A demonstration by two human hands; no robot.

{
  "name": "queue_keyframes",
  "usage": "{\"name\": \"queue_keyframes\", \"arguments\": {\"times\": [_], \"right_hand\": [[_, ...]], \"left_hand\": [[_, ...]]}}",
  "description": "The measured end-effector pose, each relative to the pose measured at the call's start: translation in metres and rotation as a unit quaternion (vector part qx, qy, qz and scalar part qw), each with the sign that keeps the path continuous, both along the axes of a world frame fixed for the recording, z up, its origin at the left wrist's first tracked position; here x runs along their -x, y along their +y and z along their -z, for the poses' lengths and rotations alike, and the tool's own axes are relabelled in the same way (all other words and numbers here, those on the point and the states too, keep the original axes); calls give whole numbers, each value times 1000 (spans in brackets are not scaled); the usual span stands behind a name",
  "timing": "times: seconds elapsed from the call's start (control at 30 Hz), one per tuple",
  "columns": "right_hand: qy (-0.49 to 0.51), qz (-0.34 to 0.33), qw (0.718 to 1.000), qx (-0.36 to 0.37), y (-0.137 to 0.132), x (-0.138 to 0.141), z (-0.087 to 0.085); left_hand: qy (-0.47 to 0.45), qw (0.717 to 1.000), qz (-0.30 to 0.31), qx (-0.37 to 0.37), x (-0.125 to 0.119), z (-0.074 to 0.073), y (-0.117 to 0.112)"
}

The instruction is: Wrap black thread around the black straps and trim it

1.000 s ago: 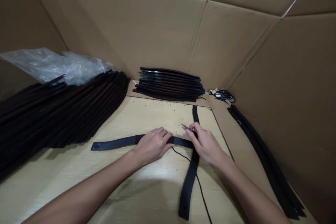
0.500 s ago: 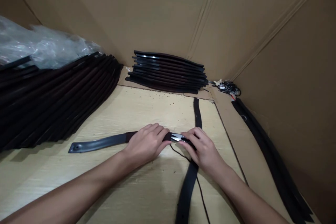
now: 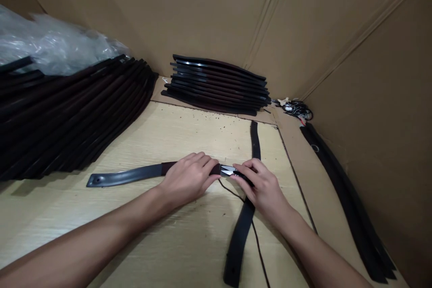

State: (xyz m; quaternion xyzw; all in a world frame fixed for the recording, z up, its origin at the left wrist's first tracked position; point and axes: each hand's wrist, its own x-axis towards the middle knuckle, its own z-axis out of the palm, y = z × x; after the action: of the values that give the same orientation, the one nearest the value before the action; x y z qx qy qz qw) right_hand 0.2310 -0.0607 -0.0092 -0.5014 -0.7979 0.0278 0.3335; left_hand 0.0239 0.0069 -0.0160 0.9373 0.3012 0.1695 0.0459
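My left hand (image 3: 190, 177) is closed over a curved dark strap (image 3: 130, 174) that lies crosswise, its grey end with a hole pointing left and a brown wrapped section under my fingers. My right hand (image 3: 263, 185) grips small thread snips (image 3: 228, 170); their silver blades point left at the strap's wrapped end, beside my left fingertips. A thin dark cord (image 3: 257, 240) runs from near that end, under my right hand and toward the front edge. Another black strap (image 3: 239, 238) lies lengthwise beneath my right hand, which hides its middle.
A wide fan of dark straps (image 3: 67, 117) fills the left, with crumpled clear plastic (image 3: 64, 45) behind. A neat stack of straps (image 3: 219, 85) stands at the back. Tangled cords (image 3: 297, 109) sit in the corner; long black strips (image 3: 344, 193) lie along the right cardboard wall.
The whole view has shifted slightly, with most things appearing a little higher. Both hands keep their grips, and the snips stay at the strap's end.
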Motion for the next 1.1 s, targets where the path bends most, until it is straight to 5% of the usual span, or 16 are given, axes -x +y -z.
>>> {"name": "queue_keyframes", "arguments": {"times": [1.1], "right_hand": [[18,7,1000,-17,2,8,3]], "left_hand": [[-33,999,12,-30,0,3,-1]]}}
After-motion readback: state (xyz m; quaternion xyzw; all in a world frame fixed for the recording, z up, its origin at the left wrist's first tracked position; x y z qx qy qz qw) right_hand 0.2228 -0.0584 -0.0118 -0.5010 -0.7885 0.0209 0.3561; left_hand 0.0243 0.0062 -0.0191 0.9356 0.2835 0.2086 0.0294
